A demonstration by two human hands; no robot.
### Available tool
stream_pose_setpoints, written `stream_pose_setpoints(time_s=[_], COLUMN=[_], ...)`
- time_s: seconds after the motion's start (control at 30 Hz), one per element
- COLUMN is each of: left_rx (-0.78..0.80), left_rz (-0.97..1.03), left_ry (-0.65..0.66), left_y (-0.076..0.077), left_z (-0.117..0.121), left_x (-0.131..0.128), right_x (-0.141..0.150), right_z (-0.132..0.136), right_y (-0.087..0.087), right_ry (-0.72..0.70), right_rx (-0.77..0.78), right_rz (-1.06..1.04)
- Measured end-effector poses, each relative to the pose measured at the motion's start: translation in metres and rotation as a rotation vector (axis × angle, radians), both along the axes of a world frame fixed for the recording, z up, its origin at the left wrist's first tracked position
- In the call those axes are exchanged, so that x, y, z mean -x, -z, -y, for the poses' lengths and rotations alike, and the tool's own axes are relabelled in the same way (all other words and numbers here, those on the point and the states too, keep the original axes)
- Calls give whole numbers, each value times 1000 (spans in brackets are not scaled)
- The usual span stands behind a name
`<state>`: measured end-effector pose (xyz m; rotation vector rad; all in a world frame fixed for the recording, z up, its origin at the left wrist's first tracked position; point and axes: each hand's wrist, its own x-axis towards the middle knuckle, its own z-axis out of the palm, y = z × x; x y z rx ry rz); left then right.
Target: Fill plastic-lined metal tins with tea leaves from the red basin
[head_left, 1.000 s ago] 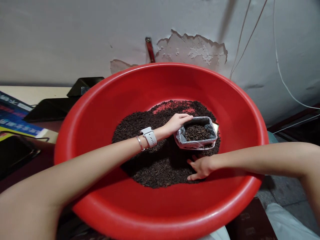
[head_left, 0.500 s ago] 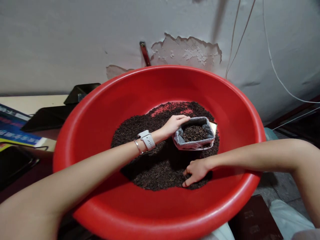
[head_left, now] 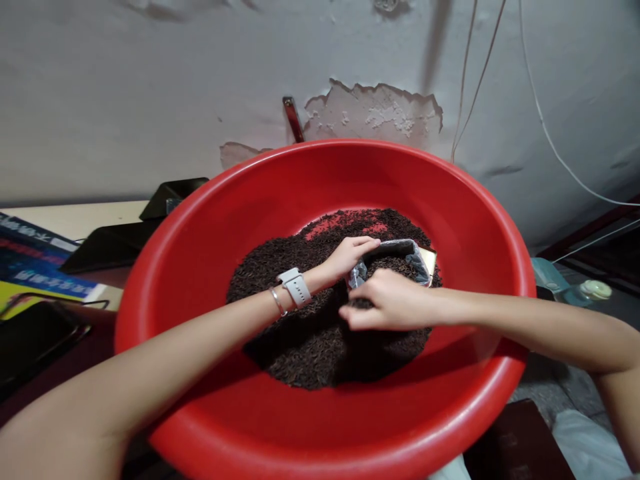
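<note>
A small box with a clear plastic liner is partly filled with dark dried flakes that look like loose tea leaves. My left hand grips its left rim and holds it tilted above the heap of loose tea leaves. In front of the box, my right hand is curled palm-side in, with dark leaves showing between thumb and fingers. It hides the near wall of the box. The heap spreads over the bottom of a large red basin.
On the left, a pale table carries black folded pieces and a printed blue-and-yellow sheet. Beyond the basin stands a peeling wall with hanging cables. A clear bottle with a pale cap is at the right.
My right hand has risen from the leaf heap to the near side of the box, its fingers now curled round leaves. My left hand keeps its hold. The view has shifted slightly.
</note>
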<state>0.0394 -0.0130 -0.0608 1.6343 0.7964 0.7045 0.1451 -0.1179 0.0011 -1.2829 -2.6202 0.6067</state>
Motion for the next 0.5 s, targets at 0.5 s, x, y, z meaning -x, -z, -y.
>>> stream_pose_setpoints(time_s=[0.5], left_rx=[-34], left_rz=[-58], left_ry=[-38], left_y=[4], left_z=[-3], left_x=[1], right_x=[-27], right_z=[-25], right_y=[-25], right_ry=[264], right_rx=[-319], right_rz=[29])
